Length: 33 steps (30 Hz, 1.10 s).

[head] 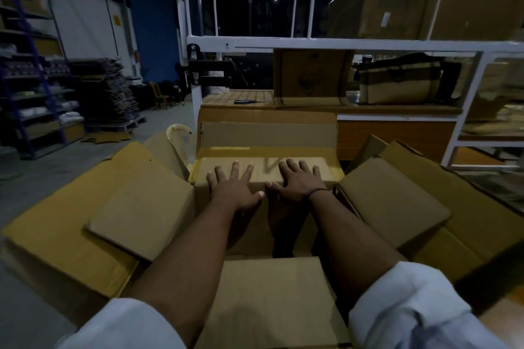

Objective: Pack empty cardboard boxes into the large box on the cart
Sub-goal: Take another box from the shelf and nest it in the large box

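Note:
A large open cardboard box (pixel 268 133) fills the middle of the view, its far flap standing up and its side flaps spread left (pixel 85 207) and right (pixel 467 207). Inside it lies a smaller closed cardboard box (pixel 262 168). My left hand (pixel 234 184) and my right hand (pixel 297 180) both press flat on top of that smaller box, fingers spread, side by side. Another small flat box (pixel 141 210) rests on the left flap and one (pixel 391 201) on the right flap. A further box (pixel 272 300) sits nearest me between my forearms.
A white metal rack (pixel 312 44) stands just beyond the box, holding a carton (pixel 312 76), a tan bag (pixel 399 82) and a blue-handled tool (pixel 249 101). Blue shelving (pixel 31 73) and stacked flat cardboard (pixel 110 93) line the left. A curved cart handle (pixel 178 133) shows at the box's left.

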### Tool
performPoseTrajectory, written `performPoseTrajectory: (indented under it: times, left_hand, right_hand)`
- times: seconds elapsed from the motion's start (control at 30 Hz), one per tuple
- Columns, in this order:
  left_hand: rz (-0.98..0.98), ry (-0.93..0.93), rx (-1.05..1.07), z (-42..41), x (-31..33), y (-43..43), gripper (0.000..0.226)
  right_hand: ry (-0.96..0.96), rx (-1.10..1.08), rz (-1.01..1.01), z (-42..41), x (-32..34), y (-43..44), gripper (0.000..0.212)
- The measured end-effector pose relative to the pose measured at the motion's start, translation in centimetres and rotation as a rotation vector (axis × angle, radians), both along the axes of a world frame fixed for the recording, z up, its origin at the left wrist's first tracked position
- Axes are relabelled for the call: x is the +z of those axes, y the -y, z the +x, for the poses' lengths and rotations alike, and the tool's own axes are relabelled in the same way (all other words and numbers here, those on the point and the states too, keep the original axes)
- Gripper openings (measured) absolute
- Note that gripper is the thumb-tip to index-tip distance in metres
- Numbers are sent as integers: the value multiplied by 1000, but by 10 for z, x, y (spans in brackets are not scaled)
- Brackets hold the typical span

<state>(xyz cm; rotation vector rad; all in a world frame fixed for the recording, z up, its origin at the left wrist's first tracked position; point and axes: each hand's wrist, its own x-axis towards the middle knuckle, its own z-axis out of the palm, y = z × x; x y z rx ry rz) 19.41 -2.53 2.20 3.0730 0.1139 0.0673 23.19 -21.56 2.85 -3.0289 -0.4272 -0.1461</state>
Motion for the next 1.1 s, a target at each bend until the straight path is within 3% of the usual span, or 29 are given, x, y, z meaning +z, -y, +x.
performPoseTrajectory:
  times: [0.43, 0.7, 0.87, 1.0, 1.1]
  left_hand:
    - [-14, 20, -8, -5, 0, -1, 86]
    - [-31, -13, -23, -9, 8, -8, 84]
    - [-90, -57, -42, -25, 23, -4, 77]
    - [-43, -36, -35, -58, 28, -18, 65]
    - [77, -60, 85, -93, 23, -42, 67]
  right_hand:
    - [30, -488, -175, -87, 8, 70, 87]
    - [-58, -484, -52, -97, 4, 78, 95]
    - [50, -455, 2, -104, 3, 78, 87]
    - [173, -331, 89, -121, 16, 62, 71]
    - [197, -121, 106, -153, 22, 20, 69]
